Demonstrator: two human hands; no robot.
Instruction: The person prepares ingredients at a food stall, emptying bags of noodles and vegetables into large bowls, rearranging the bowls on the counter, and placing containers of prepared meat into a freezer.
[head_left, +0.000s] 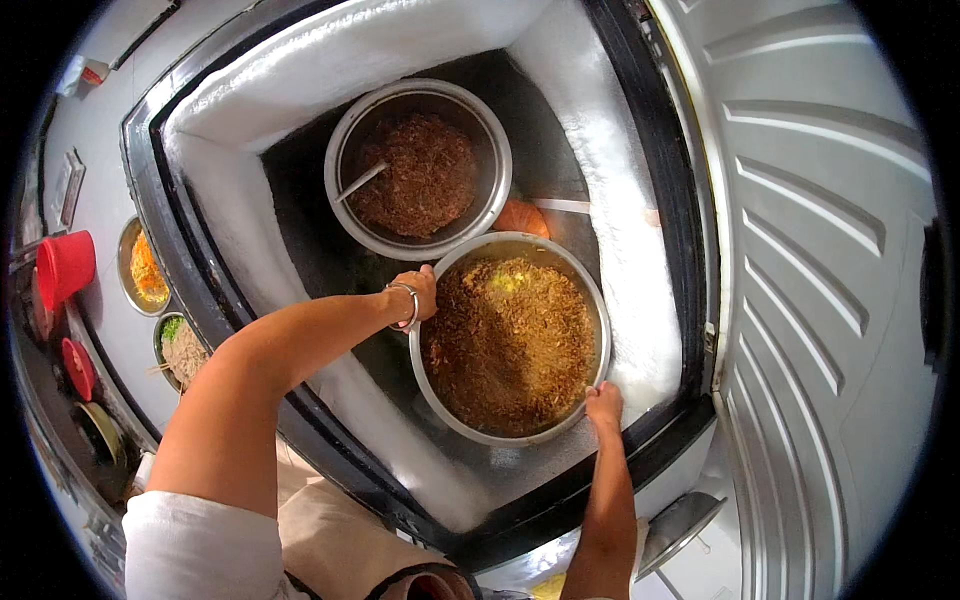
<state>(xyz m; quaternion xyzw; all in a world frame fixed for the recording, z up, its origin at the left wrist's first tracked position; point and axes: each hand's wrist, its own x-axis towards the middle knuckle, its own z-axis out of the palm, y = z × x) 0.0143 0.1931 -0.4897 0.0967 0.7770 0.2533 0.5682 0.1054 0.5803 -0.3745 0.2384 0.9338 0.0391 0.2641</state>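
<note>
Both hands hold a wide steel basin (602, 341) inside a frosted chest freezer (637, 315). My left hand (422, 292), with a bangle at the wrist, grips the basin's left rim. At its lower right rim, my right hand (604, 405) has its fingers closed. Brown, crumbly chopped filling (510, 352) nearly covers the inside, with a small yellow patch near the far side. Just beyond stands a second steel basin (495, 120) of darker reddish-brown mince (427, 176), a light-coloured utensil handle (361, 182) sticking out of it. An orange rounded thing (523, 218) shows between the basins, partly hidden.
Thick frost lines the freezer walls, and a black rim (660, 150) surrounds the opening. The ribbed white panel (802, 247) rises at right. On the left are a bowl of orange shreds (148, 270), a bowl of beige food (182, 351) and a red plastic container (67, 262).
</note>
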